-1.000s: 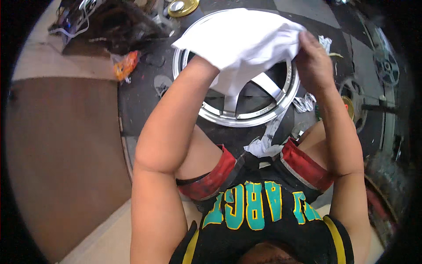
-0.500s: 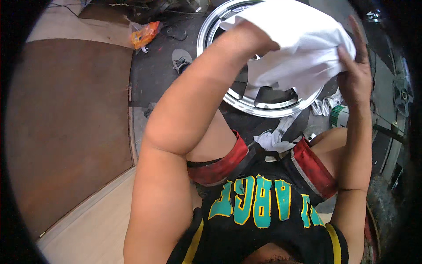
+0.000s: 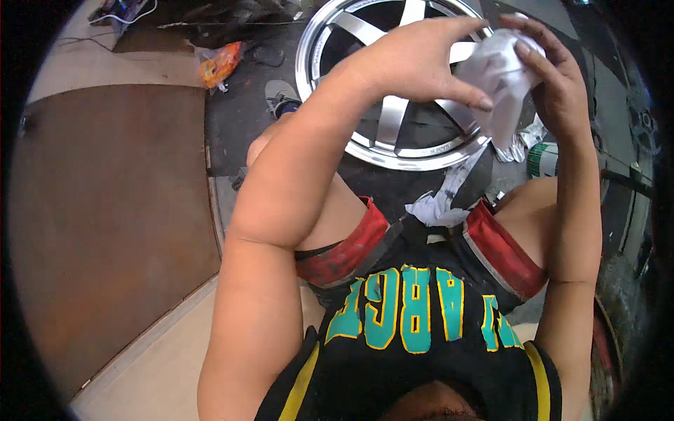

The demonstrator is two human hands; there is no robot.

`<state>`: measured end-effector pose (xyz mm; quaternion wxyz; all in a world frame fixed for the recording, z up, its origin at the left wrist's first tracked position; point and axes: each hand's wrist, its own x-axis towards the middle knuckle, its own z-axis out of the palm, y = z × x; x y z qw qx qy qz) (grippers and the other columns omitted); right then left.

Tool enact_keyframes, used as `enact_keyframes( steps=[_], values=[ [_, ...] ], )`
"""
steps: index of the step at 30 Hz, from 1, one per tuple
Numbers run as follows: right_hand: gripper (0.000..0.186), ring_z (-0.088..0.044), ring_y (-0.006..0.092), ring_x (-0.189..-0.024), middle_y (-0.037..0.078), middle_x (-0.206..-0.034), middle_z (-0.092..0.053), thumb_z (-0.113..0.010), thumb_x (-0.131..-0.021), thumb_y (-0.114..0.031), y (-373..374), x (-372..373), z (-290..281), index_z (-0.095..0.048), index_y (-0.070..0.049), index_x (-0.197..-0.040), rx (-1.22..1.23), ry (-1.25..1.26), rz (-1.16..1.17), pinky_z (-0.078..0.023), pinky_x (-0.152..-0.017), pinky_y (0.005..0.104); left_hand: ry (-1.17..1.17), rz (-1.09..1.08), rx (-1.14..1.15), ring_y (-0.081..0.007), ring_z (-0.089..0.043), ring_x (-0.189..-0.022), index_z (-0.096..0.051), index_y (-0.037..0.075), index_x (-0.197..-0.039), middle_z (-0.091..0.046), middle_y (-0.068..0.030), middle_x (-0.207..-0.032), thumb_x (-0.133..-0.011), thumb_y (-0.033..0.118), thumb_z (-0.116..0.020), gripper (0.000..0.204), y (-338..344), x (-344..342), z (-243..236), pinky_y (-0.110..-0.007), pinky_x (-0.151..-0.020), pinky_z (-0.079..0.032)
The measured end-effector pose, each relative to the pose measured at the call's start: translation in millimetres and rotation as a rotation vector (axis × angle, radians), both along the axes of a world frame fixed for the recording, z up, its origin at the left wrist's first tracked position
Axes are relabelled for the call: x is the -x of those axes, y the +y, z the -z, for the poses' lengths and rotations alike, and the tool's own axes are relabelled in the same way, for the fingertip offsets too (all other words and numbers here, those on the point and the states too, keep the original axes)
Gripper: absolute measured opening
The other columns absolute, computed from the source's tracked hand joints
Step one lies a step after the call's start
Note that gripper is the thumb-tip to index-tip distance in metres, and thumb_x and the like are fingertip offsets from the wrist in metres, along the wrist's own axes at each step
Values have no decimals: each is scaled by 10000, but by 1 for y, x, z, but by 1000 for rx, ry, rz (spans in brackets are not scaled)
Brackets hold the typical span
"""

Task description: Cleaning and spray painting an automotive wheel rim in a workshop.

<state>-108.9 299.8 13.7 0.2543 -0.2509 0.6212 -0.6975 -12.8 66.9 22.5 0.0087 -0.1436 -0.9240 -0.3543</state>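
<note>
A white cloth [image 3: 504, 78], bunched into a loose wad with a tail hanging down, is in my right hand [image 3: 558, 81]; its thumb presses on the wad and the fingers curl behind it. My left hand [image 3: 425, 59] is open beside the cloth, thumb and fingers spread apart and cupped toward it. Whether the left thumb tip touches the fabric, I cannot tell. Beneath both hands a silver spoked wheel rim [image 3: 390, 123] lies on the dark floor, its upper right part hidden by my hands and the cloth.
Crumpled white scraps [image 3: 439, 209] lie between my knees, near the rim. A green and white can [image 3: 543, 160] stands by my right knee. An orange plastic bag [image 3: 221, 64] and a grey shoe [image 3: 281, 95] are at left, beyond a brown board [image 3: 116, 224].
The white cloth, spread wide over the rim before, is now gathered into a wad in my right hand. My left hand has let go, and more of the rim shows.
</note>
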Motion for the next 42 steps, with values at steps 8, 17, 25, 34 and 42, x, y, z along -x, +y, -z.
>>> enact_keyframes(
  steps=[8,17,25,34,42],
  values=[
    [686,-639,278,-1203,179,-1307,-655,-830,-871,-218,12,0,-30,-517,27,-1430,-124,252,164,-497,-1064,415,36,-247,15,-380,-728,-1005,-725,25,-1185,-745,-233,-1090,-838,285,-749,434,-2,9,12,-445,-903,-567],
    [1371,-302,330,-1538,184,-1665,-303,-1018,-586,-396,-4,-18,6,-211,-73,-1646,-60,425,23,-240,-1258,476,-333,-76,-1135,-238,-718,-1067,-617,-21,-1323,-725,-145,-1195,-1015,195,-610,377,13,14,18,-359,-895,-579],
    [474,-564,250,-1326,199,-1410,-590,-689,-988,-149,-33,-30,54,-584,-42,-1439,-259,1030,228,-424,-1108,376,-418,-70,-607,-150,-675,-908,-636,-11,-1278,-714,-89,-1032,-1021,273,-664,385,-36,-7,-11,-308,-812,-557],
    [527,-641,391,-1193,207,-1362,-653,-681,-858,-53,-89,-150,152,-651,-104,-1382,-612,644,-551,-517,-1021,446,37,-465,-1,-347,-732,-996,-712,-57,-1150,-743,-257,-1075,-942,255,-723,376,-73,-15,-44,-394,-889,-559],
    [445,-525,313,-1410,141,-1496,-582,-632,-854,-30,28,-93,160,-692,-46,-1295,-703,1009,-903,-434,-1175,421,59,-419,-357,-267,-744,-907,-706,-102,-1134,-756,-227,-1031,-952,228,-711,377,-106,-71,-95,-357,-800,-582]
  ],
)
